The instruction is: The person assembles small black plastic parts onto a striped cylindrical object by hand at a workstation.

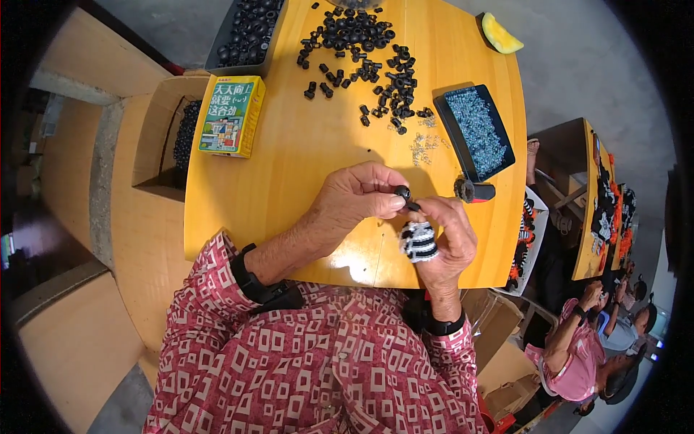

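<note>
Above the near part of the yellow table, my two hands meet fingertip to fingertip. My left hand (358,192) is closed, pinching a small black rounded plastic part (403,192) between thumb and forefinger. Against it, the closed fingers of my right hand (452,231) grip a small dark piece (413,206), partly covered by the fingertips. A black-and-white striped knitted piece (418,241) hangs at my right fingers; whether it is worn on a finger or held, I cannot tell. Beyond my hands lie many loose black plastic parts (396,87) and a scatter of tiny clear pieces (423,148).
A black tray (442,108) of small clear-blue pieces stands right, beside a black-and-red cylindrical object (473,191). At left are a yellow-green carton (231,116), a bin of black parts (211,61) and a cardboard box (155,155). A melon slice (501,35) lies far right. Other people sit right.
</note>
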`<action>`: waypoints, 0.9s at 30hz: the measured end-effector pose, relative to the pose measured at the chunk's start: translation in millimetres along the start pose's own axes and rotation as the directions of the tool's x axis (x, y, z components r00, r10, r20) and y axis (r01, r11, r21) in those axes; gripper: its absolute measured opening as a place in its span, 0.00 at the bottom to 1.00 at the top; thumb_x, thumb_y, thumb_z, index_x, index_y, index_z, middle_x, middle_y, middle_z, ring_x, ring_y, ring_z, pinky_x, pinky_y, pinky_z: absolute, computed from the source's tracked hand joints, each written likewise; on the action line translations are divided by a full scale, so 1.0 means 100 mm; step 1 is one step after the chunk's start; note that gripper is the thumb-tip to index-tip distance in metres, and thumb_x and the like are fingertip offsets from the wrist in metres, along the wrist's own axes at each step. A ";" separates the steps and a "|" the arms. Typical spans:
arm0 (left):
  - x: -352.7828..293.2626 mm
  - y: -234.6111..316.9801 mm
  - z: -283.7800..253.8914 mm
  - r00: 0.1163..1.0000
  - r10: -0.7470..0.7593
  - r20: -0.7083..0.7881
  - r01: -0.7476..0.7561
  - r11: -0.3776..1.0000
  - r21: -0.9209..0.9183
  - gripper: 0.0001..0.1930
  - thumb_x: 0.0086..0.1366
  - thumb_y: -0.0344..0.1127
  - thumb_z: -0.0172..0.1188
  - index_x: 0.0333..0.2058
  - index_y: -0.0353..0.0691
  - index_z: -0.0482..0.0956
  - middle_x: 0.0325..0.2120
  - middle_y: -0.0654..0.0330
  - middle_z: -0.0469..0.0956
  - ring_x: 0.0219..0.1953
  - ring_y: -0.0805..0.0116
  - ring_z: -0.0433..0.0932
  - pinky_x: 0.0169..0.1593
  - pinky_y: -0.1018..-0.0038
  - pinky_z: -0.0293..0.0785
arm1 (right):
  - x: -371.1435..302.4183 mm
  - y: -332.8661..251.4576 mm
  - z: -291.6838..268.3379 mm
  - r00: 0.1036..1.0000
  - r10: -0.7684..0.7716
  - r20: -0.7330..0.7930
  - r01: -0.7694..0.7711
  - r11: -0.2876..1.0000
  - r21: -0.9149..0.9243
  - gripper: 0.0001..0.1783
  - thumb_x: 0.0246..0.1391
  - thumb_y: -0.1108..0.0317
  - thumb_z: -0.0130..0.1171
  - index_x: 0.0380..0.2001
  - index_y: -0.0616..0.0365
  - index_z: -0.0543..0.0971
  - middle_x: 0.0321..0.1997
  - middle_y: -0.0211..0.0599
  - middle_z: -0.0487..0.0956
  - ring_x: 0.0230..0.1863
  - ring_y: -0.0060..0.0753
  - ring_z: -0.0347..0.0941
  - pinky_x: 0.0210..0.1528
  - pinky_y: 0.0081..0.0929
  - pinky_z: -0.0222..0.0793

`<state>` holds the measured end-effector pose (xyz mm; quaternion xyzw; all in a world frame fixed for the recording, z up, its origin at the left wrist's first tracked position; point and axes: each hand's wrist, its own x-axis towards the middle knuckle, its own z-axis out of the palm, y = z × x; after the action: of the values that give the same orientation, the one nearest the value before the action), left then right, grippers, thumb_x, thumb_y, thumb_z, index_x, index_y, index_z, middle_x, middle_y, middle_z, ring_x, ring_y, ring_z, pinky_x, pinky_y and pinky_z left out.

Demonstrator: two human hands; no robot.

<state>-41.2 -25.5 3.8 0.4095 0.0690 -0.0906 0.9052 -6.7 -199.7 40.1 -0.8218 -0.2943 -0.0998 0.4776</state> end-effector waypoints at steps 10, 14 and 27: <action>-0.03 0.02 0.05 1.000 -0.012 0.024 0.011 0.999 0.034 0.12 0.63 0.28 0.63 0.45 0.35 0.78 0.38 0.60 0.82 0.41 0.72 0.81 0.47 0.76 0.78 | 0.07 0.03 -0.10 0.999 -0.032 -0.021 0.031 0.999 -0.044 0.12 0.43 0.78 0.71 0.34 0.63 0.81 0.32 0.41 0.80 0.32 0.36 0.78 0.35 0.26 0.72; -0.03 0.00 0.05 0.999 0.012 0.031 -0.013 0.999 0.036 0.12 0.63 0.27 0.62 0.45 0.34 0.78 0.38 0.59 0.82 0.41 0.72 0.81 0.48 0.75 0.77 | 0.09 0.02 -0.09 0.997 -0.078 -0.015 0.077 0.995 -0.064 0.13 0.42 0.79 0.71 0.34 0.63 0.81 0.31 0.41 0.80 0.32 0.35 0.78 0.35 0.26 0.72; -0.03 0.02 0.06 0.999 0.022 0.037 -0.026 0.995 0.098 0.11 0.63 0.25 0.60 0.44 0.33 0.78 0.37 0.60 0.82 0.41 0.73 0.80 0.49 0.76 0.77 | 0.12 -0.04 -0.12 0.992 -0.105 0.076 0.116 0.982 -0.148 0.12 0.43 0.79 0.70 0.34 0.64 0.82 0.32 0.42 0.80 0.33 0.36 0.77 0.37 0.27 0.72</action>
<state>-43.1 -27.9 9.9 0.4528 0.0436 -0.0903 0.8860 1.8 -203.9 54.3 -0.8411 -0.3471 -0.1202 0.3971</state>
